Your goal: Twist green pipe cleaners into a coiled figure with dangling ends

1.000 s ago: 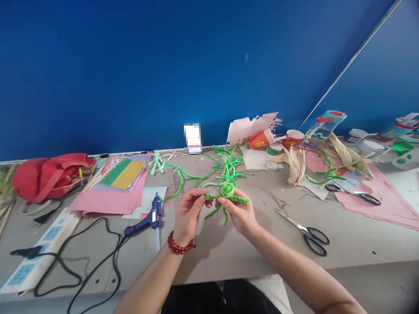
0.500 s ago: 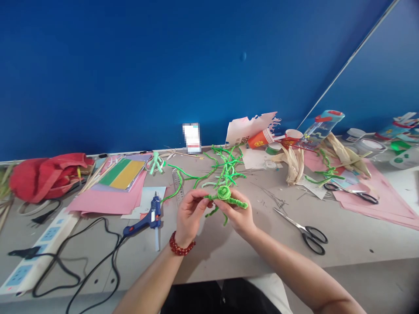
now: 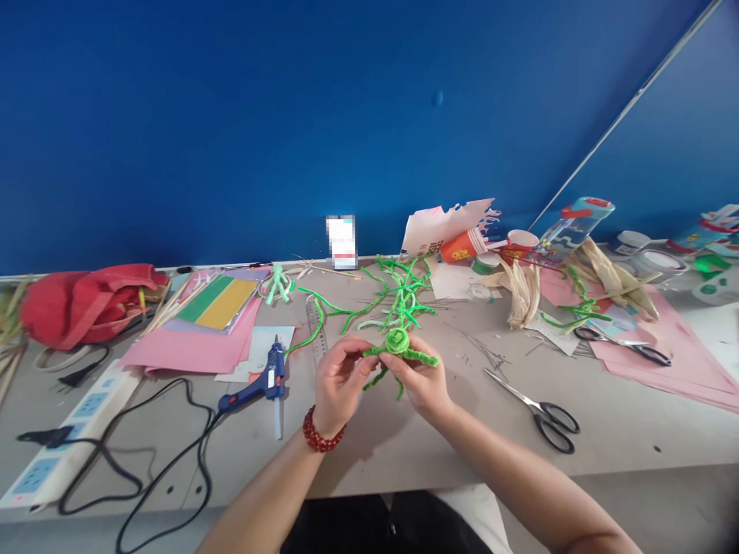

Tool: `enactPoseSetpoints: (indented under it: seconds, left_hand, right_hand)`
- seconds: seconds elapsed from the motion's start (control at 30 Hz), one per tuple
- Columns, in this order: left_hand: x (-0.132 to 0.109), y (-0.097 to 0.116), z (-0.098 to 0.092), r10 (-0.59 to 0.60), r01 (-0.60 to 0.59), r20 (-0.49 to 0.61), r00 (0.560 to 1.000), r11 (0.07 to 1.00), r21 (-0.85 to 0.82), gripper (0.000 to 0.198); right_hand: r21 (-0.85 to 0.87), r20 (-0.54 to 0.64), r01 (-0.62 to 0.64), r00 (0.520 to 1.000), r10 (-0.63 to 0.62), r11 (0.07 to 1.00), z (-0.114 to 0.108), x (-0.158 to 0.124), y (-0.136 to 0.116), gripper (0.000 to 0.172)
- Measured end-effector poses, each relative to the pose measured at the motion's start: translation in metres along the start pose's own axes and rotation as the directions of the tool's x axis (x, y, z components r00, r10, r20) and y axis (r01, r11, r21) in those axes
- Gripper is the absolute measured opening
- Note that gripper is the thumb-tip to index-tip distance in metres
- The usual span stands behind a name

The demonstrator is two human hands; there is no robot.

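Note:
A green fuzzy-wire figure (image 3: 397, 341) with a coiled round top and several twisted limbs is held above the table between both hands. My left hand (image 3: 340, 383), with a red bead bracelet at the wrist, pinches near the end of the figure's left limb. Just below the coil, my right hand (image 3: 424, 381) grips the body with thumb and fingers. Two lower limbs hang free between the hands. Behind them lies a tangled pile of green fuzzy wires (image 3: 404, 292).
A blue glue gun (image 3: 269, 385) with a black cord stands left, near a power strip (image 3: 72, 431) and pink paper (image 3: 190, 346). Black-handled scissors (image 3: 540, 408) lie right. Red cups (image 3: 465, 245), husks and a bottle (image 3: 577, 227) are at the back right.
The left limb of the figure shows more clearly between the fingers of my left hand. Both hands keep their hold, and the view has shifted slightly.

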State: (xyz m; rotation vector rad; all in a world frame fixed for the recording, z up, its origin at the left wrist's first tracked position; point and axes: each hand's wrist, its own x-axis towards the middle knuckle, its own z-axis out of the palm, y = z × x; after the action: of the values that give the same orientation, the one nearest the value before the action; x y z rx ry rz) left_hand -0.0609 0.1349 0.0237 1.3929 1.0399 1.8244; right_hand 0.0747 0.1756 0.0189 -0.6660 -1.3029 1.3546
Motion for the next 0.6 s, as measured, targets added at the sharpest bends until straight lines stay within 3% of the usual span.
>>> enactPoseSetpoints:
  seconds: [0.17, 0.4, 0.6]
  left_hand:
    - [0.0001, 0.0008, 0.0005, 0.053, -0.052, -0.022, 0.998, 0.998, 0.041, 0.004]
    - [0.0011, 0.0033, -0.0003, 0.067, -0.066, -0.007, 0.998, 0.994, 0.083, 0.004]
    - [0.0007, 0.0036, -0.0024, 0.114, -0.117, 0.026, 0.993, 0.976, 0.186, 0.01]
  right_hand:
    - [-0.044, 0.005, 0.003, 1.0, -0.003, 0.999, -0.0007, -0.0006, 0.002, 0.017]
    - [0.021, 0.04, -0.069, 0.997, 0.068, 0.997, 0.0002, 0.0001, -0.0013, 0.022]
    - [0.019, 0.022, -0.04, 0.999, 0.039, 0.999, -0.0013, 0.0006, -0.0015, 0.019]
